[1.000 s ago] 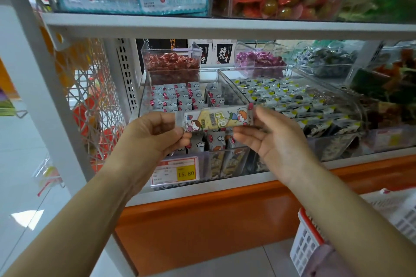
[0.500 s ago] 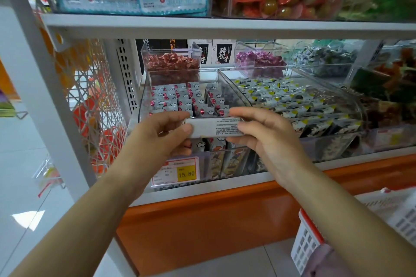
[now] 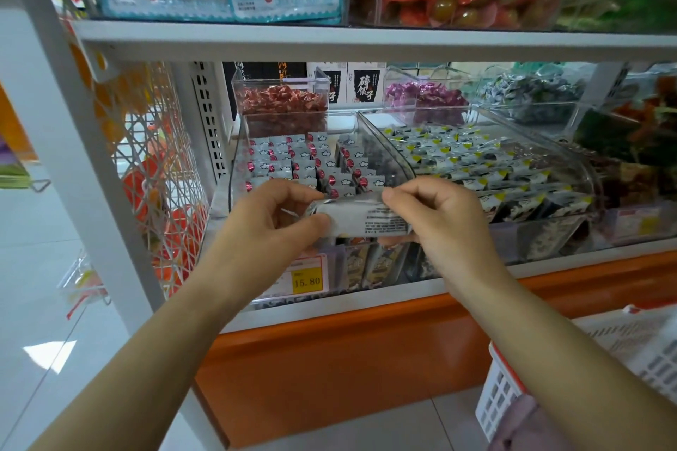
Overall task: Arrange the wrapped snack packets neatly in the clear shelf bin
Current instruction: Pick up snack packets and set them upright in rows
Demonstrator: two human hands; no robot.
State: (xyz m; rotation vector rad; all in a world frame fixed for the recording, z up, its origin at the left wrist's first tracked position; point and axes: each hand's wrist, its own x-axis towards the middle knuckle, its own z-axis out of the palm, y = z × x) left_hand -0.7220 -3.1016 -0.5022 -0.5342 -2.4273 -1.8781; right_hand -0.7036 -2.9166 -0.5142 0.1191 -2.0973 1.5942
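Both my forearms come up from bottom corners twd frame center. L hand (image 3: 271, 227) & R hand (image 3: 439, 227) level, knuckles up, fingers curled, each pinching one end of the snack packet (image 3: 362, 218).

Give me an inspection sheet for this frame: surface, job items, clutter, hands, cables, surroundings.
Surface: white shelf, orange panel below it.
Job's things: snack packet held level in front of the clear bin, printed back facing the camera; stocked packets stand in rows inside the bin.
Clutter: price tag reading 15.80 on the bin front.
Hands: left hand pinches the packet's left end; right hand grips its right end.
Cables: nothing seen.
Surroundings: neighbouring bin to the right, red candy bin behind, wire rack left, white basket lower right.
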